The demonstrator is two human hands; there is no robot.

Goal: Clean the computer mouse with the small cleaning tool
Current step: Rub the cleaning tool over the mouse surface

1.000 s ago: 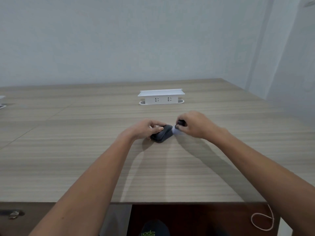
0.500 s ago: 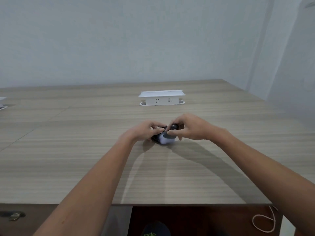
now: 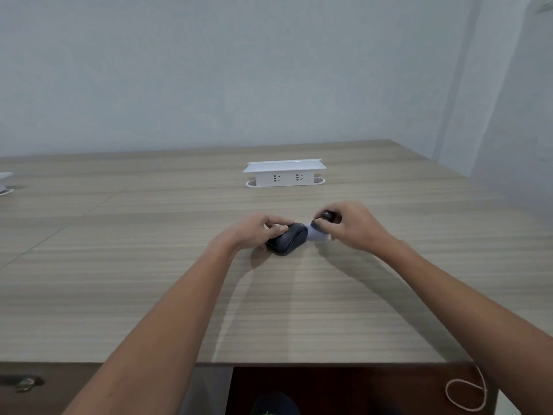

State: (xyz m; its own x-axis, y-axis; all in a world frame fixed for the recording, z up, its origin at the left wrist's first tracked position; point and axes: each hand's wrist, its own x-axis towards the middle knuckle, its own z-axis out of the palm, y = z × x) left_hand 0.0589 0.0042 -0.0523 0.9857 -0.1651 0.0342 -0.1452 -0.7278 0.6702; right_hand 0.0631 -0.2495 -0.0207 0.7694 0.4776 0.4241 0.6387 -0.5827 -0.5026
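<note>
Dark grey computer mouse (image 3: 288,241) near mid-worktop (image 3: 149,280), lying angled, far end to the right, glossy and smooth. Pinned at its left end by the left hand (image 3: 256,232), fingers (image 3: 276,227) curled closed around the shell. Half a second ago covered by the right hand (image 3: 351,225) with the tool on top; now pulled back off the right end, so one wiping pass looks finished and another likely due. Small cleaning tool (image 3: 320,229), dark knob above a pale blurred head, pinched in closed right-hand fingers, just beside the mouse's far-right tip. White socket box (image 3: 284,172) farther back, well apart.
</note>
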